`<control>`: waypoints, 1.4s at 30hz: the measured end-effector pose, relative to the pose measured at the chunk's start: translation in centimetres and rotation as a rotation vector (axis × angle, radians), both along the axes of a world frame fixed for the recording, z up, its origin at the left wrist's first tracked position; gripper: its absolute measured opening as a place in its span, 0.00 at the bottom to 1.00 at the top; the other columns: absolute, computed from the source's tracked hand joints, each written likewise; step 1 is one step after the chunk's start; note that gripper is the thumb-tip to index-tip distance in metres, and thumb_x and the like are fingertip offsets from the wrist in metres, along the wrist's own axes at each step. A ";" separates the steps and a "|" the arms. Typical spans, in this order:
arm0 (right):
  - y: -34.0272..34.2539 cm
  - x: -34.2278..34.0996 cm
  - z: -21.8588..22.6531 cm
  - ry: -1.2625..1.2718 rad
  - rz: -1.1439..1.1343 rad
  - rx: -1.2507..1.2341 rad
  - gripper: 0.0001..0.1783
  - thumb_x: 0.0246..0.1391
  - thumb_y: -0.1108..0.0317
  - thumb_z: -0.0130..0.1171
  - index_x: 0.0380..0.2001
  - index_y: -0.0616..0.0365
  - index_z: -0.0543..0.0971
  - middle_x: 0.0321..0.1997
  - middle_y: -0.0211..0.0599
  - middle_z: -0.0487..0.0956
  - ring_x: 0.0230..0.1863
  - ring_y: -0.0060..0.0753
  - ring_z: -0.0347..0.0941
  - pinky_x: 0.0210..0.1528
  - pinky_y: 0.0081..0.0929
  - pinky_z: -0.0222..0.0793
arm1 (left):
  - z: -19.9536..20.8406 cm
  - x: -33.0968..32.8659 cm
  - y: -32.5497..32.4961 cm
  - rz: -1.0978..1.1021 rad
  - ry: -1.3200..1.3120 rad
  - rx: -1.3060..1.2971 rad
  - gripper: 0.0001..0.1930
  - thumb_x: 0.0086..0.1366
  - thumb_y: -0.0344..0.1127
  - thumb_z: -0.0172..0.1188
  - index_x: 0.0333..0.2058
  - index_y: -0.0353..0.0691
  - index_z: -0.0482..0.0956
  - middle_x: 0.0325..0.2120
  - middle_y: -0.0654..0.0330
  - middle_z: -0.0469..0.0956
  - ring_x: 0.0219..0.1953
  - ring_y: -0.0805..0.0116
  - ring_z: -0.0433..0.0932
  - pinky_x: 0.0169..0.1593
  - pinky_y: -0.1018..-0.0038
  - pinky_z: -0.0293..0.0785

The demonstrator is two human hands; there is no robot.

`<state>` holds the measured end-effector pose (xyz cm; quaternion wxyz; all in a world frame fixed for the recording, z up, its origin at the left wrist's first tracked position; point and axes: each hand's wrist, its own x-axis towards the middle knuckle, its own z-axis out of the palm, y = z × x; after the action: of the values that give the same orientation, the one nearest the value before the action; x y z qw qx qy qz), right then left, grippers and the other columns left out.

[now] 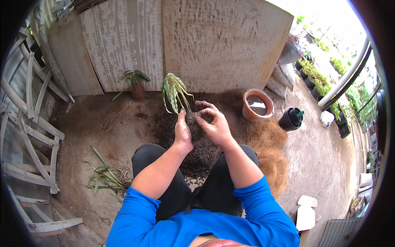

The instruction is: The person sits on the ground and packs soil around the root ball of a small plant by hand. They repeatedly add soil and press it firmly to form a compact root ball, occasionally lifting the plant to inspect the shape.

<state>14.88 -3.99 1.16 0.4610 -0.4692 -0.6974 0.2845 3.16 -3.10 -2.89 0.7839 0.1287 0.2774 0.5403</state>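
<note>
Between my knees, both hands hold a leafy plant (175,91) with drooping, wavy-edged, pale-marked leaves. Its lower end sits in a dark soil root ball (191,120). My left hand (182,132) cups the ball from the left, thumb pointing up along it. Soil-smeared fingers of my right hand (214,124) curl against the ball's right side, the upper ones partly lifted. The fingers hide much of the ball. Below them, a heap of loose dark soil (201,155) lies on the ground.
Brown fibre (269,152) lies right of my knee. Beyond it stand a reddish-brown pot (247,108) with liquid inside and a black pot (290,120). A fibre-wrapped plant (138,91) rests by the back panel (123,45). Uprooted plants (105,175) lie left, near wooden frames (37,152).
</note>
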 end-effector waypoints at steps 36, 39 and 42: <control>1.4 2.7 3.1 -0.124 0.302 0.099 0.14 0.38 0.70 0.63 0.33 0.55 0.78 0.53 0.42 0.68 0.60 0.44 0.55 0.60 0.39 0.48 | -0.2 0.3 0.9 0.121 0.203 -0.040 0.20 0.63 0.52 0.38 0.35 0.43 0.71 0.26 0.60 0.74 0.28 0.67 0.73 0.32 0.70 0.72; 1.0 1.8 3.0 -0.202 0.302 0.185 0.13 0.37 0.71 0.64 0.31 0.58 0.77 0.52 0.43 0.69 0.61 0.48 0.53 0.61 0.42 0.47 | -1.1 0.5 1.1 0.137 0.234 0.017 0.19 0.64 0.50 0.36 0.39 0.43 0.70 0.32 0.60 0.73 0.35 0.67 0.73 0.39 0.70 0.71; 1.2 1.6 2.4 -0.211 0.288 0.177 0.10 0.39 0.73 0.62 0.29 0.60 0.75 0.50 0.43 0.70 0.60 0.49 0.55 0.60 0.42 0.50 | -1.5 0.4 1.3 0.087 0.181 0.026 0.19 0.65 0.49 0.36 0.42 0.42 0.68 0.35 0.60 0.72 0.39 0.68 0.72 0.43 0.70 0.70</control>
<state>16.50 -2.83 3.54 0.3794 -0.3495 -0.8240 0.2345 3.60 -1.83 -4.35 0.7298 0.1749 0.3452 0.5635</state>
